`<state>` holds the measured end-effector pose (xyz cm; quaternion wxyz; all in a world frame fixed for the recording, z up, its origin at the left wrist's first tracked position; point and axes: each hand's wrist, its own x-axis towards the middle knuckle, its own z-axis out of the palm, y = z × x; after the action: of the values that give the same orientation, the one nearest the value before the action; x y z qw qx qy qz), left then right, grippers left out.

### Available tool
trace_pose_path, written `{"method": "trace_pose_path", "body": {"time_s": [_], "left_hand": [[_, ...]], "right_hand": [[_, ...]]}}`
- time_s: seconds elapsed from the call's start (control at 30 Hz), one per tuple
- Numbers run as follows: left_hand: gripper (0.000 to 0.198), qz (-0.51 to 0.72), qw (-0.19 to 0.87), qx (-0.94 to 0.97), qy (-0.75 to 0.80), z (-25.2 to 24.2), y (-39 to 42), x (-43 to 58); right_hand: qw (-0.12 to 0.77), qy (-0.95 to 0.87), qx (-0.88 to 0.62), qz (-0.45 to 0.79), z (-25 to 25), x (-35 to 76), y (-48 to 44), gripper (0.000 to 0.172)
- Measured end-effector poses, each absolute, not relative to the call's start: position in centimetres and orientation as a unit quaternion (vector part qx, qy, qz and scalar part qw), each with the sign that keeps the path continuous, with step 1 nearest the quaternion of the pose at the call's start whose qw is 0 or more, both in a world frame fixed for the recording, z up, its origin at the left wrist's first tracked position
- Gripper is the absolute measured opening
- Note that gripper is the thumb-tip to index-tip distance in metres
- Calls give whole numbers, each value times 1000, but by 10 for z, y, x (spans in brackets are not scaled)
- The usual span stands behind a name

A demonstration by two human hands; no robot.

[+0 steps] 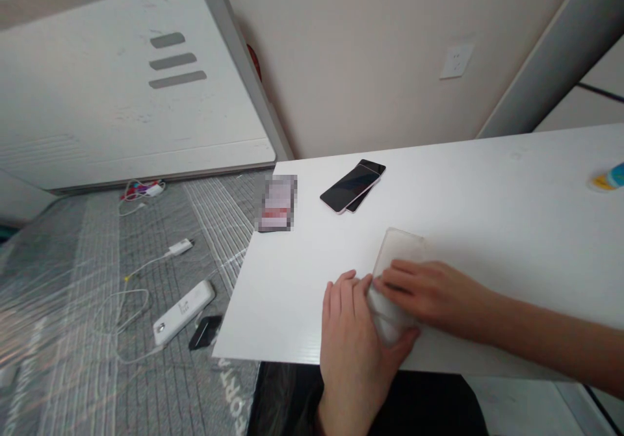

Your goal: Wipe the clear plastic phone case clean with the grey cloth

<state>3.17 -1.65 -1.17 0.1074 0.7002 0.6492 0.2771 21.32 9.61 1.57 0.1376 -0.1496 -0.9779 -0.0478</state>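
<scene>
A clear, slightly cloudy phone case (pixel 400 244) lies at a slant on the white table, close to its front edge. My left hand (pixel 351 325) holds its lower end, fingers along the left side and thumb at the near right corner. From the right, my right hand (pixel 419 288) reaches across the case, its fingers bent and pressed together at the left edge beside my left fingertips. My fingers hide much of the case's middle. Beyond it, a phone with a dark screen (pixel 350 189) rests crosswise on another dark phone (pixel 374 165).
A blurred-out flat item (pixel 277 203) is at the table's (pixel 487 215) left edge. A blue and yellow object (pixel 615 177) stands far right. On the grey bed cover to the left lie a white power bank (pixel 182 311), a small black item (pixel 205 332) and a charger with cable (pixel 180 247).
</scene>
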Motion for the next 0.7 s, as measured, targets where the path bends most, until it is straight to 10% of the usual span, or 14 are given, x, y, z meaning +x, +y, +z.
{"method": "trace_pose_path", "body": {"time_s": [0.7], "left_hand": [[86, 281, 91, 680, 671, -21, -18, 35]], "right_hand": [[129, -929, -324, -127, 3, 238, 123, 33]]}}
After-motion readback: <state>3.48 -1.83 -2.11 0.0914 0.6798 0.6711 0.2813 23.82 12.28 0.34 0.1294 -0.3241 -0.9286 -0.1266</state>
